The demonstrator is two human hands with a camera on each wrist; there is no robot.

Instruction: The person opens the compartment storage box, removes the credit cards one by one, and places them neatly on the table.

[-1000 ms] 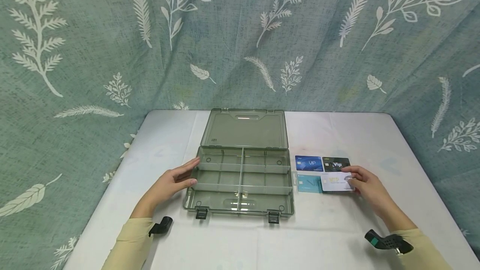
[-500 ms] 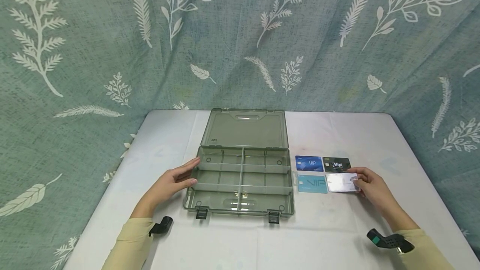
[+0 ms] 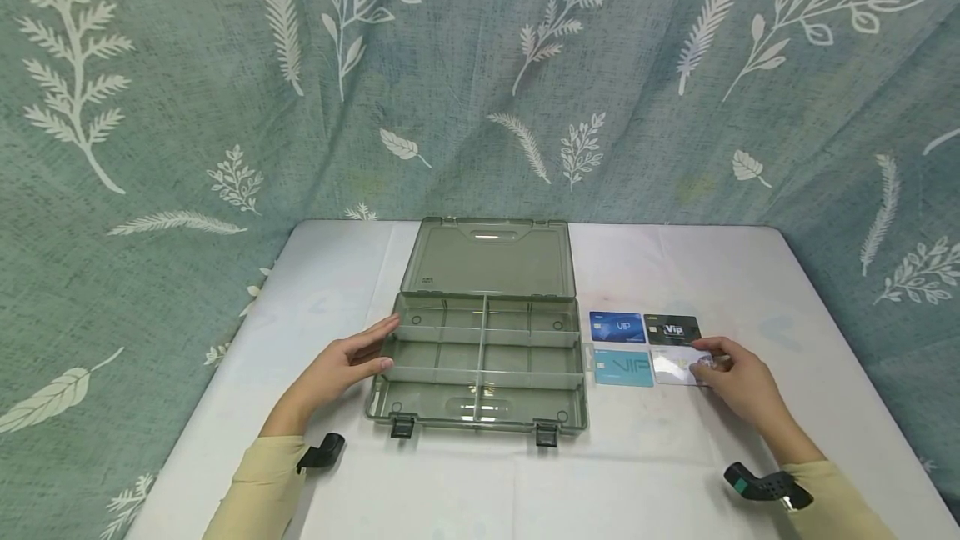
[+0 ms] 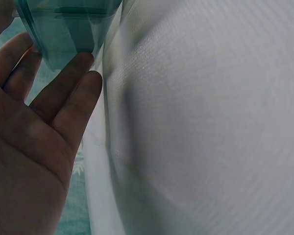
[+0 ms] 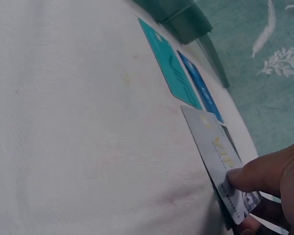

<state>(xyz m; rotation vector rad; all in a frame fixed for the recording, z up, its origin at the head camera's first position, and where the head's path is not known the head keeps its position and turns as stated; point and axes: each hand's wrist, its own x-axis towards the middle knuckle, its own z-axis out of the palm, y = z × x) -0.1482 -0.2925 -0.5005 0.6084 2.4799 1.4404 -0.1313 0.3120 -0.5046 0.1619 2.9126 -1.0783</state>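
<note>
My right hand (image 3: pixel 738 377) pinches a silver-white VIP card (image 5: pixel 213 147), thumb on its face and fingers at its far end. Beneath that card, a dark edge shows in the right wrist view; I cannot tell what it is. Beside it lie a teal card (image 3: pixel 624 367), a blue card (image 3: pixel 617 327) and a black card (image 3: pixel 671 329), forming two rows in the head view. My left hand (image 3: pixel 341 373) rests against the left side of a clear green compartment box (image 3: pixel 480 373), fingers fairly straight. In the left wrist view, fingertips touch the box wall (image 4: pixel 71 34).
The box lid (image 3: pixel 487 261) lies back, away from me. Two dark latches (image 3: pixel 402 427) stick out at the box's front. A white cloth (image 3: pixel 622 482) covers the table, and a green leaf-patterned curtain (image 3: pixel 465 82) hangs behind and at the sides.
The silver-white card has shifted right, uncovering more of the teal card. My right thumb has since moved left over its face. My left hand and the box have stayed put.
</note>
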